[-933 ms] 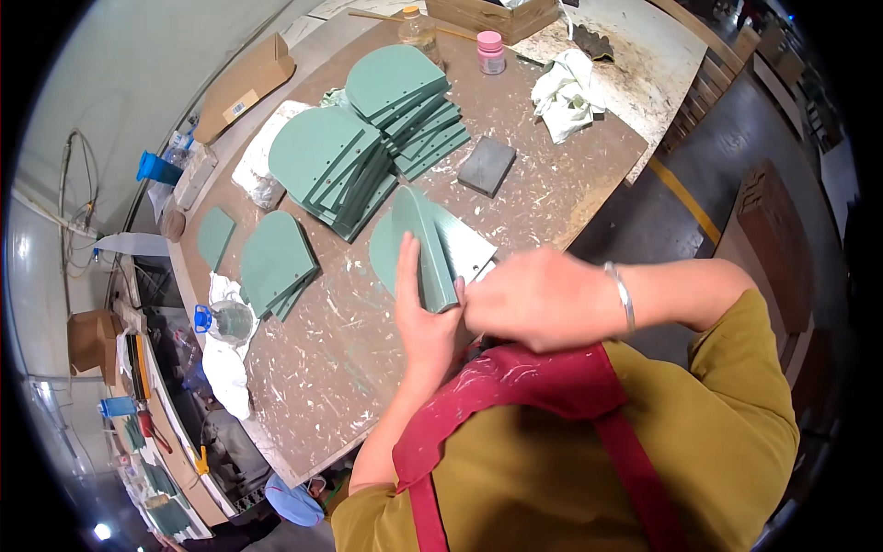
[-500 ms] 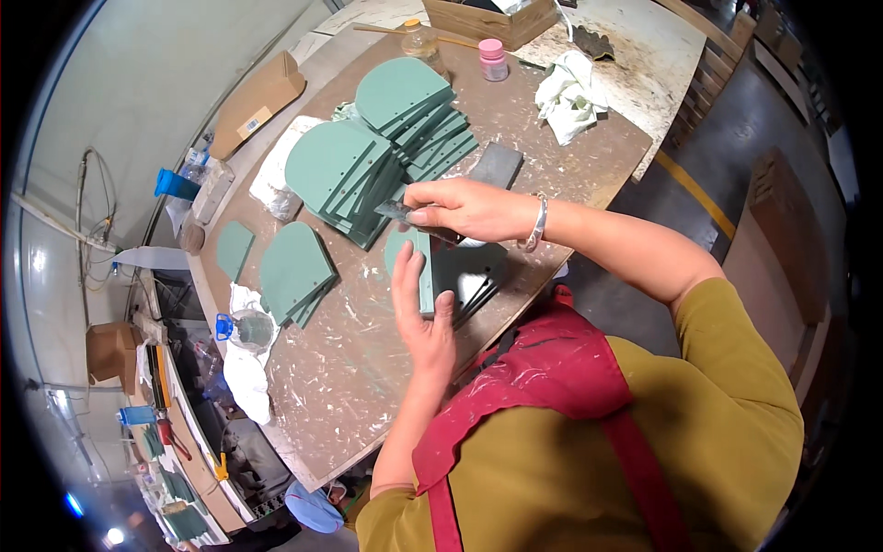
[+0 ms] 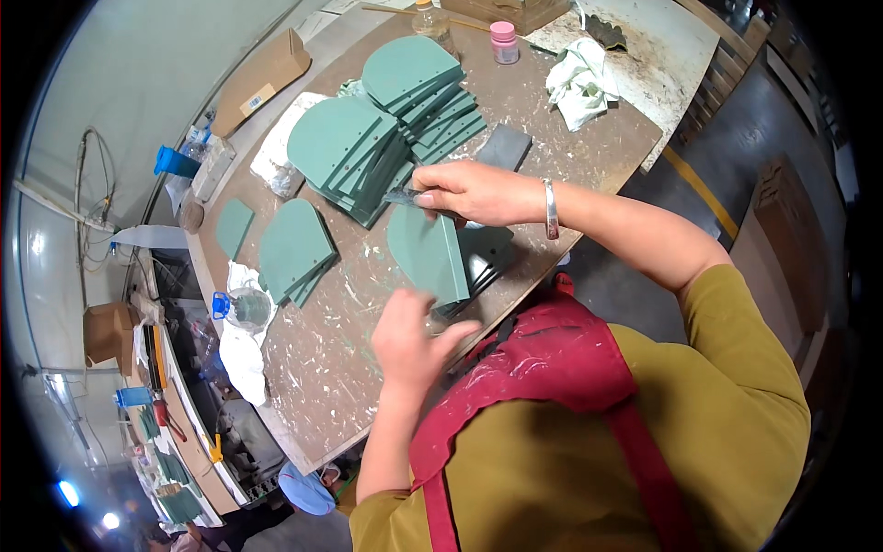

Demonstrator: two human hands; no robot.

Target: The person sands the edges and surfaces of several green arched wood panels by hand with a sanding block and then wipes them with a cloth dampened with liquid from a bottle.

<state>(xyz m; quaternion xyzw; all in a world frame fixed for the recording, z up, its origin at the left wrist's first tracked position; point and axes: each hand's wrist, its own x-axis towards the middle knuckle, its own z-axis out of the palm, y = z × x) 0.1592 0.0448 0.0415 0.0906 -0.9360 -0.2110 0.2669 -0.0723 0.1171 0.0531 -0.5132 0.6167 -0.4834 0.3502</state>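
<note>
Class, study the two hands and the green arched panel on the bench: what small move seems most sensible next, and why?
Probably the left hand should close on the green arched panel's near edge to steady it. The right hand pinches a small dark tool at the panel's top edge, while the left only hovers, blurred, beside the panel on the small stack.

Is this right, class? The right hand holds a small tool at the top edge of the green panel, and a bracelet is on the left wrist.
Not quite. The head view shows the bracelet on the right wrist. The right hand does hold a small tool at the top edge of the green panel.
</note>
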